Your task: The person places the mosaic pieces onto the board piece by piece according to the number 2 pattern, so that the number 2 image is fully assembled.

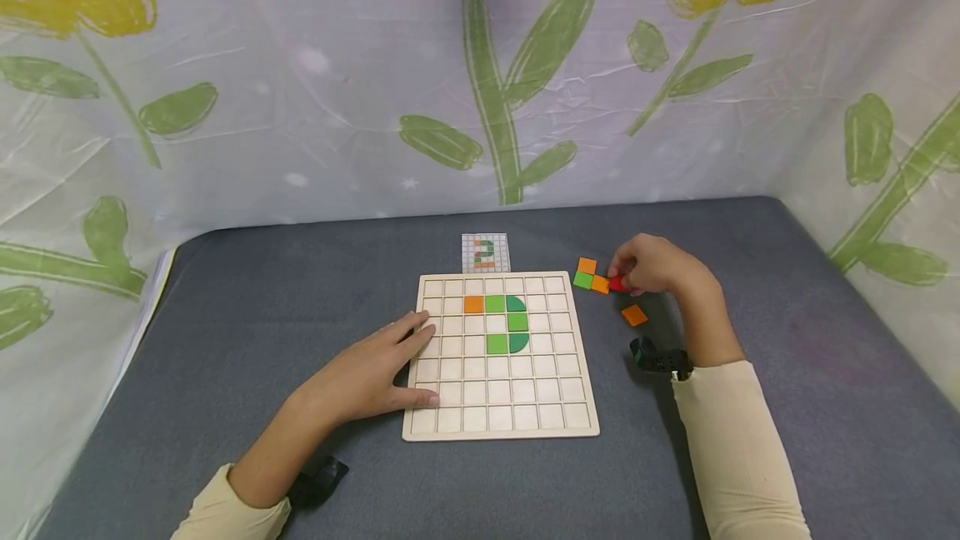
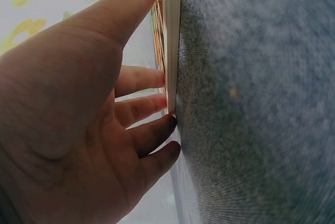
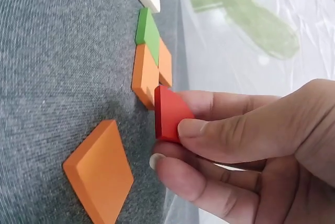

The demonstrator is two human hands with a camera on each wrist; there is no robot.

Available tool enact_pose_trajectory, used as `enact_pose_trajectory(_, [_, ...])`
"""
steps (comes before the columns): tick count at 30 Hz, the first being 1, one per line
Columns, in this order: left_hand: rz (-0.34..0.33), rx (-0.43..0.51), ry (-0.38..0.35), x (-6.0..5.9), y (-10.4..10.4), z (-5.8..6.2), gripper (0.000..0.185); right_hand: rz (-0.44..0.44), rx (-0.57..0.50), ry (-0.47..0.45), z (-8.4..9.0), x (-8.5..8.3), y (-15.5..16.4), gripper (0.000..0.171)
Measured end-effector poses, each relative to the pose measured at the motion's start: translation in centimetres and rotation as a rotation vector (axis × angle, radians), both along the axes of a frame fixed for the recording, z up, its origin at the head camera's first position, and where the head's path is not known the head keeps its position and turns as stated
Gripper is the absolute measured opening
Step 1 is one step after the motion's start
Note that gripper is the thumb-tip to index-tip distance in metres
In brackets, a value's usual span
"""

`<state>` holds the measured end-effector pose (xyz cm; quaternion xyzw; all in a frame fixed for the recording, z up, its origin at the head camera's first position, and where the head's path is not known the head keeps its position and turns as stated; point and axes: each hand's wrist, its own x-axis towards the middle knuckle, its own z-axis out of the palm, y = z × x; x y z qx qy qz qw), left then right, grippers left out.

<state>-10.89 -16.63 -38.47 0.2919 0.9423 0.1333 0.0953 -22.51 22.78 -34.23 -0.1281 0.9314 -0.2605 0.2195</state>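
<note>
My right hand [image 1: 654,263] pinches a red tile [image 3: 171,113] between thumb and fingers, beside a small cluster of tiles right of the board. That cluster has two orange tiles [image 3: 145,75] and a green tile [image 3: 148,31]. Nearer to me lies a separate orange tile [image 1: 634,315]. With its fingers spread, my left hand [image 1: 352,382] rests along the left edge of the wooden grid board [image 1: 487,394]. In the board's upper middle sit an orange square [image 1: 473,304], several green squares [image 1: 497,343] and two dark green rounded pieces [image 1: 518,342].
A small printed card [image 1: 467,255] with a coloured grid pattern lies just behind the board. Grey cloth [image 1: 322,282] covers the table. A flower-printed curtain [image 1: 337,132] hangs behind it and at both sides.
</note>
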Motion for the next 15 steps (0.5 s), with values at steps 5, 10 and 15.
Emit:
enact_pose_trajectory(5, [0.001,-0.004,0.005,0.0,0.1,0.0,0.093,0.016,-0.066,-0.015,0.2,0.2,-0.4,0.03])
enact_pose_trajectory(10, [0.009,-0.002,-0.003,0.0,0.1,0.1,0.093,0.04,-0.133,-0.037,0.3,0.3,-1.1,0.021])
enact_pose_trajectory(15, [0.01,0.007,-0.012,0.0,0.1,0.1,0.093,0.091,-0.167,-0.046,0.2,0.2,-2.1,0.009])
